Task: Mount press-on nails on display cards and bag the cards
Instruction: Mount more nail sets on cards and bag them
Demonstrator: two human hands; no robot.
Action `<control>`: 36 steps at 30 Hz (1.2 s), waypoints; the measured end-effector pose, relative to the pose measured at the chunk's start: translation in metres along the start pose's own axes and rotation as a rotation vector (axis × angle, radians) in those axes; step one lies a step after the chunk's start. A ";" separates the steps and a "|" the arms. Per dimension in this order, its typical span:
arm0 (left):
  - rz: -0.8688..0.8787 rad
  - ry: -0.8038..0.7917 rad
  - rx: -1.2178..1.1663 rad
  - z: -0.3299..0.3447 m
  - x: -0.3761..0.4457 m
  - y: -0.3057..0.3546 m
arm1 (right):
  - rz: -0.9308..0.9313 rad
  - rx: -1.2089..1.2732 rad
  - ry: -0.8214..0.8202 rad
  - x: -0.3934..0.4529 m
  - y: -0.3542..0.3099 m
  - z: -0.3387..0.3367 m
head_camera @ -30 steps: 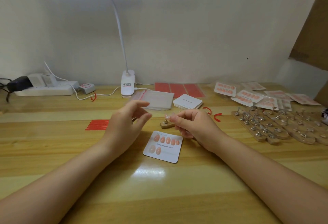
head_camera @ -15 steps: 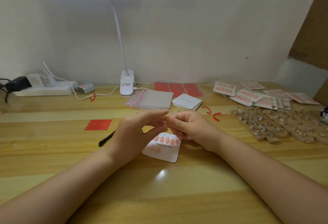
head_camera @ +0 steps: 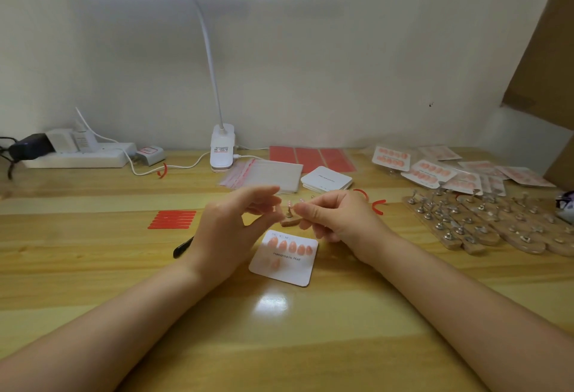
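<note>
Hovering just above the display card (head_camera: 284,256), the two hands have drawn slightly apart again after meeting half a second ago. The right hand (head_camera: 335,220) pinches something tiny and pale at its fingertips — likely a press-on nail (head_camera: 300,206), though it is too small to be sure. The left hand (head_camera: 233,230) has thumb and forefinger curved toward each other near a small wooden stand (head_camera: 289,219); whether they hold anything I cannot tell. The separation suggests a nail has just come off its stand and is ready for the card.

The card lies flat on the table (head_camera: 279,345) between the wrists, with five nails in its top row and two in the lower row, so about three places look unfilled.

Farther out, a stack of clear zip bags (head_camera: 264,174) lies flat beside the lamp base (head_camera: 221,149), apparently empty, next to a pile of blank cards (head_camera: 326,178). At the right, finished cards (head_camera: 435,168) appear already bagged, and wooden holder strips (head_camera: 484,224) carry mostly bare metal pegs.
</note>
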State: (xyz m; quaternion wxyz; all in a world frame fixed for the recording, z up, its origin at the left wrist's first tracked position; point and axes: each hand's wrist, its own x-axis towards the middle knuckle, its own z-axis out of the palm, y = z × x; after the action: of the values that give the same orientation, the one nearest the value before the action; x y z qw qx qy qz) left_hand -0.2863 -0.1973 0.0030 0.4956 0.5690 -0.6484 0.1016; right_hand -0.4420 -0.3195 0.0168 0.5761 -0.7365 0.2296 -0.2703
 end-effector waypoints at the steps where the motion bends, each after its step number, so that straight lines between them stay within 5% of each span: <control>1: -0.024 0.013 0.002 -0.001 0.000 -0.002 | -0.003 -0.003 0.024 0.000 -0.003 -0.002; 7: -0.156 0.056 0.017 -0.001 -0.001 -0.013 | -0.064 -0.108 0.106 0.003 -0.019 -0.015; 14: -0.187 0.049 0.041 -0.001 0.000 -0.013 | -0.131 -0.907 0.011 -0.002 -0.015 -0.011; 20: -0.227 0.034 0.052 0.001 0.000 -0.013 | -0.160 -0.750 -0.121 -0.022 -0.002 -0.008; 25: -0.234 -0.005 0.086 -0.001 -0.001 -0.011 | -0.063 -1.213 -0.177 -0.023 0.004 0.001; 36: -0.456 -0.086 0.002 0.004 0.000 -0.003 | 0.038 -1.067 -0.230 -0.017 0.001 -0.001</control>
State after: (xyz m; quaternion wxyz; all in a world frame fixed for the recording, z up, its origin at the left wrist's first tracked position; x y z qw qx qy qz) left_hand -0.2861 -0.2014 -0.0001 0.4772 0.7050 -0.5233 -0.0367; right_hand -0.4557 -0.3094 0.0138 0.1488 -0.9470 0.2836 -0.0234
